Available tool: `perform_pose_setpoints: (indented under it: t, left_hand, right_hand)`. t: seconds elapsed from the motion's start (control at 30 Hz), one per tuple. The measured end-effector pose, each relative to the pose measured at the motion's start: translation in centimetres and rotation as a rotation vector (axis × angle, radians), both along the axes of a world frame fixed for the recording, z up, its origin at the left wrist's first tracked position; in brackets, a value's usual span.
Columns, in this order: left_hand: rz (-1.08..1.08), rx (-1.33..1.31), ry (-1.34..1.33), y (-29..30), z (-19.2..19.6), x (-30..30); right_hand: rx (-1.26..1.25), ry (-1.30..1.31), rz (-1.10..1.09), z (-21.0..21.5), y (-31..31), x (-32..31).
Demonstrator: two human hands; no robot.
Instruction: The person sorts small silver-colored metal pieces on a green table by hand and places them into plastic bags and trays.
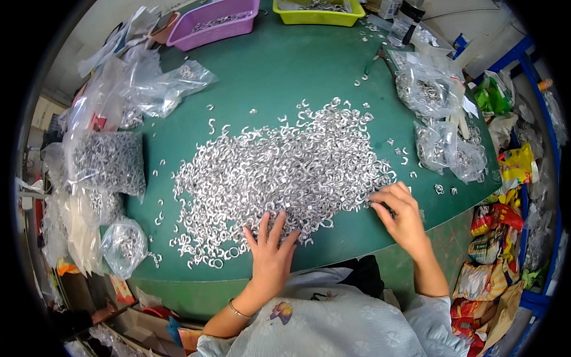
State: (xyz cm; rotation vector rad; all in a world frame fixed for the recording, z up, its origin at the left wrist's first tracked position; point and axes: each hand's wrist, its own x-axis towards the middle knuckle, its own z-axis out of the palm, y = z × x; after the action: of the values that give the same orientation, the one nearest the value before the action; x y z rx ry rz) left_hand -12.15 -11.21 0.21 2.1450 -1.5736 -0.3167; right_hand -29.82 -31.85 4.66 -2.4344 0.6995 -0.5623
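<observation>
A wide heap of small silver C-shaped metal pieces lies spread over the middle of the green table. My left hand rests palm down at the heap's near edge, its fingers spread and their tips among the pieces. By the heap's right edge, my right hand has its fingers bent, with thumb and index fingertips close together. Whatever may be between those fingertips is too small to make out. A few loose pieces lie beyond that hand.
Clear bags of metal pieces crowd the left side and the right side. A purple basin and a yellow-green tray stand at the far edge. Pliers lie far right, near a black-topped bottle. Blue shelving rises beyond the right edge.
</observation>
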Motion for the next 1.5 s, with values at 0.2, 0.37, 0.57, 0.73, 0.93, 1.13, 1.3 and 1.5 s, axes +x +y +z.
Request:
perform_pose_setpoints:
  t: [0.2,0.37,0.57,0.73,0.93,1.13,1.3,1.5]
  left_hand:
    - [0.088,-0.164,0.074,0.9,-0.3,-0.1]
    - [0.048,-0.208,0.09,-1.6,0.5,-0.7]
    - [-0.037,-0.29,0.007,-7.9,0.8,-2.0]
    - [-0.068,-0.181,-0.106,-9.3,-0.5,-2.1]
    - [-0.01,-0.35,-0.03,-9.1,0.3,-0.6]
    - [0.056,-0.416,0.003,-8.7,1.2,1.1]
    - [0.194,-0.423,0.345,-8.3,1.8,1.3]
    - [0.274,-0.361,0.77,-7.8,1.7,2.2]
  right_hand:
    - [-0.265,0.085,-0.143,-3.7,1.6,3.9]
    - [-0.141,-0.023,-0.1,-3.4,1.0,2.8]
    - [0.116,-0.142,-0.243,-2.2,0.0,1.1]
    - [-0.041,-0.134,-0.283,-2.0,-0.6,-0.3]
    - [1.176,-0.43,-0.061,-1.8,1.5,-0.2]
    - [0.555,-0.215,-0.165,-2.6,2.1,1.1]
    - [-0.012,0.041,-0.114,-4.4,3.3,1.7]
    - [1.056,-0.415,-0.208,-4.2,1.8,1.0]
